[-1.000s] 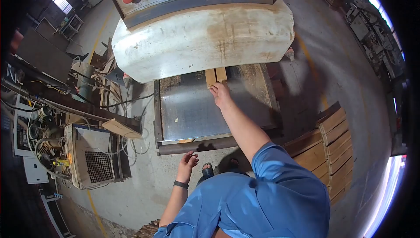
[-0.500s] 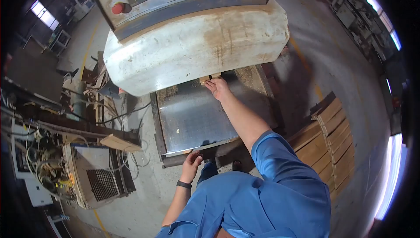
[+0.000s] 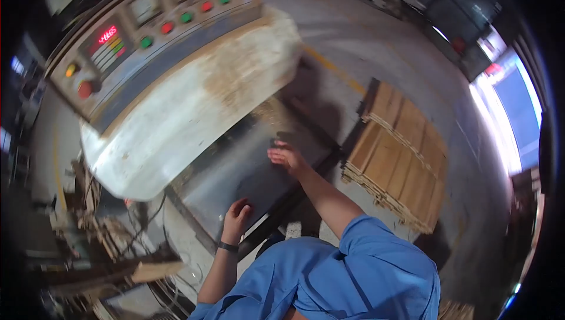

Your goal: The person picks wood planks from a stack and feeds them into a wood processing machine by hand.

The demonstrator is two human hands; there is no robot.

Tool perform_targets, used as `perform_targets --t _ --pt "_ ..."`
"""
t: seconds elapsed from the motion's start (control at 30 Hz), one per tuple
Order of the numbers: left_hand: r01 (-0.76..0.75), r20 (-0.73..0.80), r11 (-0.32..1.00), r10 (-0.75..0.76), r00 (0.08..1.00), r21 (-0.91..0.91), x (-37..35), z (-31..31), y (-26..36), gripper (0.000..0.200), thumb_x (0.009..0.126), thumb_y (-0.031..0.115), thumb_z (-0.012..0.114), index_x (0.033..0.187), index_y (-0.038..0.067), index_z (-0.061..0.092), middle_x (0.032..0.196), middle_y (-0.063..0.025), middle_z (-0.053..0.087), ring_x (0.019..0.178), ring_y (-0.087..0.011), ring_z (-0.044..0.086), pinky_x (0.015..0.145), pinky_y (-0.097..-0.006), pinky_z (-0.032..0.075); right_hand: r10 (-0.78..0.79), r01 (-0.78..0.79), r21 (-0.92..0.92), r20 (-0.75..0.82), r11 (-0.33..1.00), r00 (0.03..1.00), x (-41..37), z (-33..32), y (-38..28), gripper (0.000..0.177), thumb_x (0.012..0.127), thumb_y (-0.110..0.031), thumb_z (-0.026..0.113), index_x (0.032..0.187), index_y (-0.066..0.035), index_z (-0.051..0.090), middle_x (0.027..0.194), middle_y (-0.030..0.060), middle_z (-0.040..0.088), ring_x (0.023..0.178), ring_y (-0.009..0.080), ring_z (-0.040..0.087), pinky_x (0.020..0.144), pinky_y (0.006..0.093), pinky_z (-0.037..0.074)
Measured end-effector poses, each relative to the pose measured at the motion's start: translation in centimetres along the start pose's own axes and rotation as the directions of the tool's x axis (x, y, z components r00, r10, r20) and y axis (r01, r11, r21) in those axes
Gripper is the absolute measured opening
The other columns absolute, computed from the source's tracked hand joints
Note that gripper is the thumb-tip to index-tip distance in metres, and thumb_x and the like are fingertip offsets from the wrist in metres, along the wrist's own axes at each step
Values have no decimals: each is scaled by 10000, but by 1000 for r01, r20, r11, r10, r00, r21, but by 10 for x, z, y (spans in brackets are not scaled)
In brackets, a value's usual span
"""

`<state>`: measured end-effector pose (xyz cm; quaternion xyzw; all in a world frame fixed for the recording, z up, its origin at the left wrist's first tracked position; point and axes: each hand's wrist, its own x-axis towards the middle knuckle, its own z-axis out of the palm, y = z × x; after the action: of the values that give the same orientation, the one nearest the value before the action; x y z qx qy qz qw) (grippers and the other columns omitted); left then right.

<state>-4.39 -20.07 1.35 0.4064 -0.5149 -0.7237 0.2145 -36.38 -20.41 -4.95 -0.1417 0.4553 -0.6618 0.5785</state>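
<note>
My right hand is over the metal table of a machine, fingers apart and slightly curled, with nothing held. My left hand, with a dark band on its wrist, hovers by the table's front edge, its fingers loosely bent and nothing seen in them. Beyond both hands stands the machine's white, brown-stained hood. A control panel with a red display and coloured buttons sits above the hood. The picture is blurred by motion.
A stack of wooden boards lies to the right of the machine. At the lower left are scrap wood, cables and a loose board. Yellow lines run along the floor. A bright doorway is at the far right.
The view has turned right, bringing the board stack nearer the middle. My right hand has drawn back from the small wood pieces at the hood's edge. My left hand is now over the table edge.
</note>
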Motion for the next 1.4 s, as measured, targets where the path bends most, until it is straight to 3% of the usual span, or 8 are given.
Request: perform_targets --t 0.17,0.33,0.57,0.63,0.77,0.97,1.13,1.4 --pt "68 310 997 -79 947 44 28 55 5 411 999 191 623 1345 -17 542 1200 -139 681 1061 -224 672 936 -337 526 -177 158 -81 -482 984 858 -147 -103 -3 378 949 -108 593 1316 -15 581 1083 140 712 953 229 697 855 351 562" --pt "53 621 990 -125 774 132 14 150 4 387 1010 181 612 1320 -39 545 1138 -126 695 981 -178 672 888 -310 539 -349 -400 -588 -776 703 526 -330 -226 92 459 807 -191 691 1234 -25 653 893 146 722 778 222 694 733 343 543" --pt "-138 870 953 -180 460 270 -80 286 -32 364 1004 173 594 1301 -35 563 1156 -136 688 994 -181 668 883 -333 557 -343 -632 -521 -854 574 392 -606 -187 262 447 849 -290 651 1240 -73 651 1027 174 732 972 329 700 870 424 551" --pt "-268 938 931 -162 307 249 -118 319 -56 389 1001 202 604 1303 -39 556 1162 -144 688 998 -187 674 868 -351 569 -148 -588 -233 -971 775 189 -663 -147 297 463 850 -286 637 1264 -78 639 1058 176 729 989 336 695 885 431 548" --pt "-105 922 917 -380 72 385 -216 376 -119 378 1029 218 589 1330 -5 539 1180 -144 669 996 -198 679 864 -330 570 -76 -581 -81 -997 809 33 -757 -87 379 471 846 -264 618 1276 -73 633 1071 191 724 995 353 689 897 429 542" --pt "-222 822 845 -528 -214 486 -346 424 -175 415 1016 225 611 1355 3 520 1216 -177 659 1019 -228 681 884 -349 565 -75 -448 -11 -989 894 -125 -833 -39 417 457 848 -245 637 1264 -56 629 1069 195 716 987 356 683 876 425 550" --pt "-295 707 807 -591 -389 512 -434 484 -199 424 1017 244 612 1371 27 524 1220 -164 662 1056 -246 672 924 -372 542 -202 65 -263 -857 963 -473 -901 -23 379 405 936 -238 697 1270 -27 612 1096 112 707 903 211 682 821 356 560" --pt "-265 519 809 -551 -654 525 -560 599 -223 424 1037 264 564 1372 10 511 1241 -182 650 1083 -278 666 944 -401 543 -84 536 -776 -590 333 -803 -1074 4 270 772 963 -465 642 1519 -28 333 1320 150 612 1192 218 603 1047 383 454"
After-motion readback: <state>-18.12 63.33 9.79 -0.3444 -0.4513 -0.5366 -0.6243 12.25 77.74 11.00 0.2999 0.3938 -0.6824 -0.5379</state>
